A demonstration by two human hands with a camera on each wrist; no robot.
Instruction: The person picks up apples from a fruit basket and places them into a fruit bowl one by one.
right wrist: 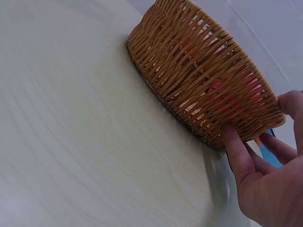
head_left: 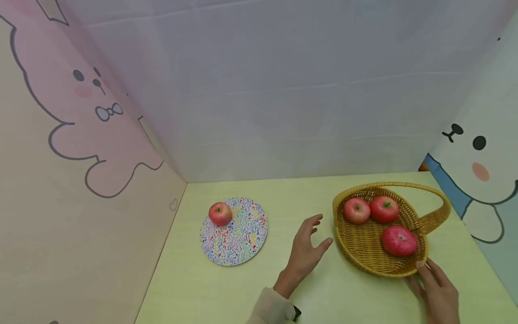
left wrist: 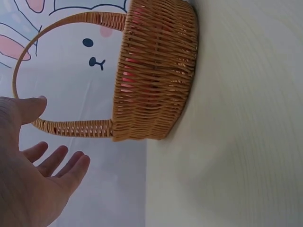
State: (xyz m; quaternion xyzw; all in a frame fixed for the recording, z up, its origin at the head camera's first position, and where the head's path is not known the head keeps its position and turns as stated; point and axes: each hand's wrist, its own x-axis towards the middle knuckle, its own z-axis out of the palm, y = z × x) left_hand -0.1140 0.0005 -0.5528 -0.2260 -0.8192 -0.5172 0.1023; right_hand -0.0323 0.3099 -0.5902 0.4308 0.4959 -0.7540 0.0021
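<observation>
On the right of the table stands a yellow-brown wicker basket [head_left: 362,252] with an arched handle [left wrist: 80,128]. Inside it lie a pale red apple [head_left: 356,210], a darker red apple [head_left: 384,209] and a round magenta item [head_left: 399,240] with a pale top, perhaps an onion. My right hand [head_left: 437,288] grips the basket's near right side, thumb at the rim and fingers against the outer wall in the right wrist view. My left hand [head_left: 303,252] hovers left of the basket, fingers spread and touching nothing. Another apple [head_left: 220,213] rests on a round patterned plate [head_left: 238,243].
A pale yellow-green table [head_left: 178,279] carries everything. Light fabric [head_left: 283,112] hangs behind it. Panels with a pink cartoon animal [head_left: 60,90] and a white one [head_left: 465,157] flank the left and right sides, the right one close to the basket handle.
</observation>
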